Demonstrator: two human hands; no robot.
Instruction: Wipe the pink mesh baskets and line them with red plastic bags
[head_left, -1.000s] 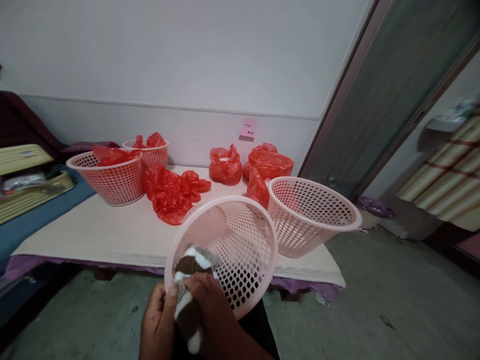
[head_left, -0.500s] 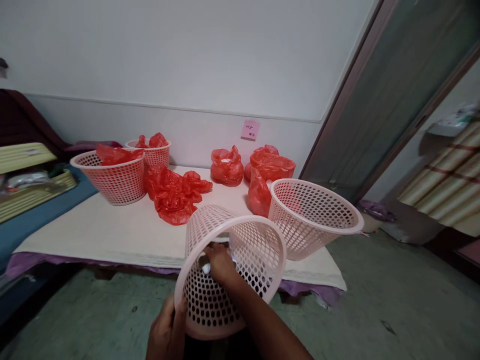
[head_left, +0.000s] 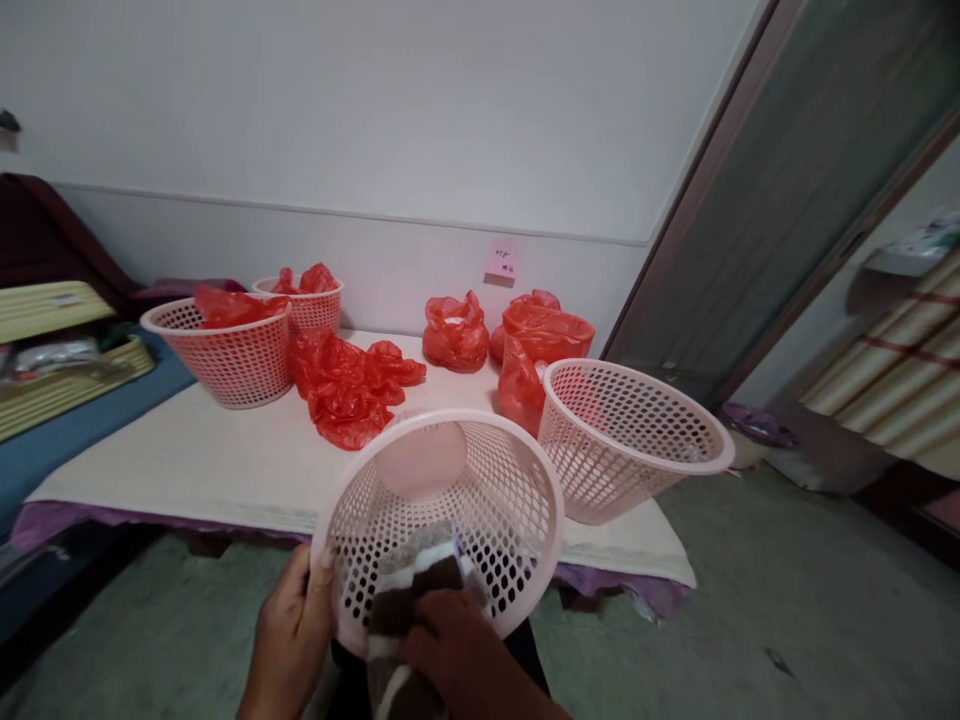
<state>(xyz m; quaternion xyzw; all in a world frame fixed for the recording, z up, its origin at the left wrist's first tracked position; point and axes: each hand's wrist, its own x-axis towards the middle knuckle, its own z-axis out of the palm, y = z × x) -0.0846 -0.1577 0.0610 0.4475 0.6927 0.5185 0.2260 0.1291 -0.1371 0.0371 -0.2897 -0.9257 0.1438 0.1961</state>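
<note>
My left hand (head_left: 296, 620) grips the left rim of a pale pink perforated plastic basket (head_left: 551, 480), which is tilted with its mouth toward me. At the lower edge of that mouth, my right hand (head_left: 450, 640) is closed on a striped cloth (head_left: 409, 600) in brown, white and grey. The cloth lies partly inside the basket and partly over its rim; what it is exactly I cannot make out. Just to the right, a second pale pink basket (head_left: 607, 455) stands tipped on the white-covered table. Crumpled red plastic bags (head_left: 349, 385) lie beyond the held basket.
Two baskets with red bags, a near one (head_left: 232, 365) and a far one (head_left: 322, 308), stand at the left. Tied red bags (head_left: 455, 335) and a red-lined basket (head_left: 551, 335) are by the wall. The white-covered table (head_left: 247, 460) has its edge before me.
My right hand has come out from deep inside the basket toward me, drawing the striped cloth to the rim. The basket's mouth has turned upward and shifted slightly left.
</note>
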